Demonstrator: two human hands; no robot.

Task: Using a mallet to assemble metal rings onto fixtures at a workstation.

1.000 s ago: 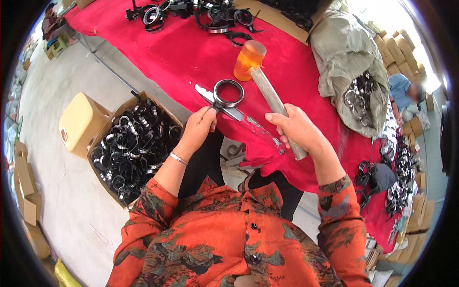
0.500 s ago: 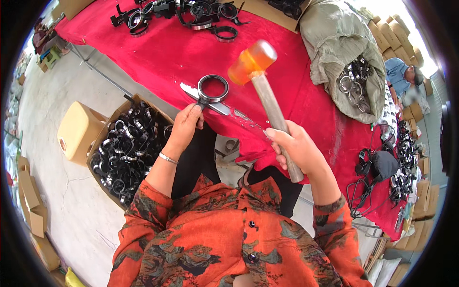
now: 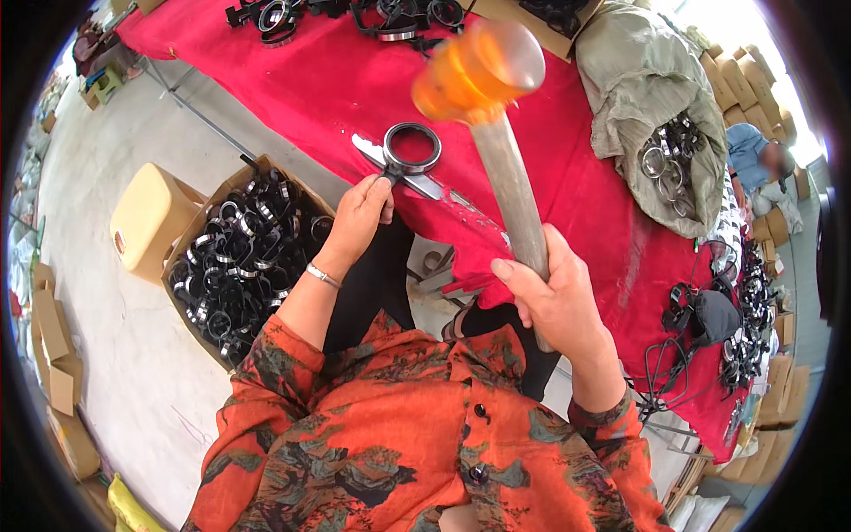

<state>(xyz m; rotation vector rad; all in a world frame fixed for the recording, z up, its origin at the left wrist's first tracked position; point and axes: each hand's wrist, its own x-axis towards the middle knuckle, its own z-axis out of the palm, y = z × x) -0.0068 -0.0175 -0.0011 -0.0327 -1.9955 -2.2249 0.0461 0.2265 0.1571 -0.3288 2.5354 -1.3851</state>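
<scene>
The orange-headed mallet (image 3: 479,62) is gripped fully by the right hand (image 3: 554,297) above the black ring (image 3: 412,148) — pinched by the left hand (image 3: 359,217) — so a square downward blow seems called for.

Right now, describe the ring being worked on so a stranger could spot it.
Find the red table. At its near edge, by the left hand, a dark ring sits on a metal strip. It lies alone, unlike those piled in the cardboard box.

We see a pale concrete floor (image 3: 133,372), a red-draped counter (image 3: 337,80), stacked cardboard boxes (image 3: 53,346) and bright daylight.
</scene>
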